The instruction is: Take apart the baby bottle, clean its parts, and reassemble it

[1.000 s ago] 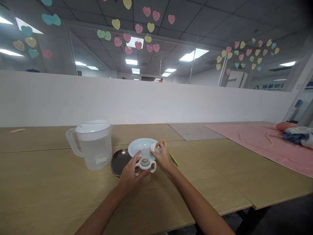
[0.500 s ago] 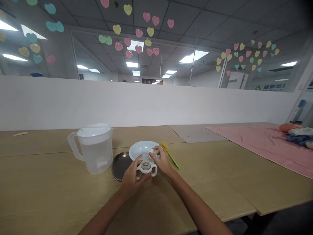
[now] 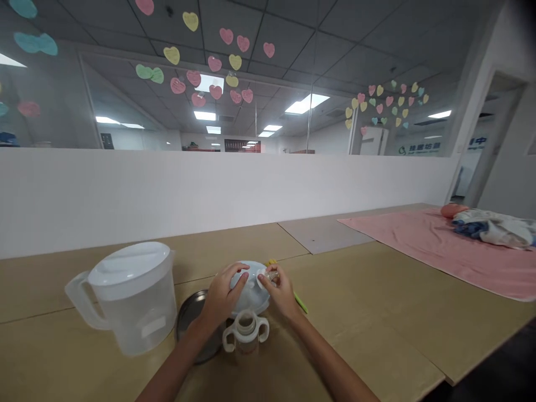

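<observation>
Your right hand point(image 3: 281, 290) had its fingers pinching the white top point(image 3: 260, 278), while your left hand point(image 3: 221, 293) hung by the bowl point(image 3: 247, 305), fingers spread. The bottle point(image 3: 247, 341) sat uncapped on the counter point(image 3: 355, 329) between your forearms, so a stray bump could've tipped it, or a loose pinch dropped that top.

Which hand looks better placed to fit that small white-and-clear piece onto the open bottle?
Probably the right hand: it pinches the small white-and-clear piece near the two-handled bottle, whose mouth is uncovered. The left hand is apart from that piece.
</observation>
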Demonstrator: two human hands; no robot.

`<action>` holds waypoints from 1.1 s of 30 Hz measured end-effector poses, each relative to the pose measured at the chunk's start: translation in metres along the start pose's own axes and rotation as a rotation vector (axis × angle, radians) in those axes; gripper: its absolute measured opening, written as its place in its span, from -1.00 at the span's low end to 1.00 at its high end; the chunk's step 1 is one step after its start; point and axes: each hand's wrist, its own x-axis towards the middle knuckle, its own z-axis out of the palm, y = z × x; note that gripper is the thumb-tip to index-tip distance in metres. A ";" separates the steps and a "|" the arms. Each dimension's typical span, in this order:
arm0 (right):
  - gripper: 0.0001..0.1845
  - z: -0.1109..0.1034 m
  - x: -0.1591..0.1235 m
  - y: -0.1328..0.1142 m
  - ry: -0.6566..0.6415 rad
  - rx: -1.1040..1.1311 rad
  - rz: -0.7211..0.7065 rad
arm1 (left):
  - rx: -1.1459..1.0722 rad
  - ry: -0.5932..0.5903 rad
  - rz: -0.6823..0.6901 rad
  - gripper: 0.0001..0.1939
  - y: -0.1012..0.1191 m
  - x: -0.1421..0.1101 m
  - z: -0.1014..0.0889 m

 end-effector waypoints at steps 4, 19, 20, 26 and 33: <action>-0.65 0.010 0.011 -0.021 -0.006 0.087 0.052 | -0.018 -0.057 -0.014 -0.69 0.000 0.021 0.003; -0.72 0.053 0.043 -0.102 -0.096 0.156 0.000 | 0.160 -0.172 -0.106 -0.52 0.044 0.022 -0.049; -0.70 0.053 0.043 -0.103 -0.131 0.149 -0.001 | 0.160 -0.192 -0.131 -0.54 0.048 0.020 -0.053; -0.60 0.050 0.045 -0.103 -0.090 -0.206 -0.261 | 0.117 -0.319 -0.251 -0.55 0.063 0.014 -0.070; -0.59 0.036 0.045 -0.109 -0.327 -0.085 -0.244 | 0.027 -0.465 -0.309 -0.39 0.059 0.008 -0.077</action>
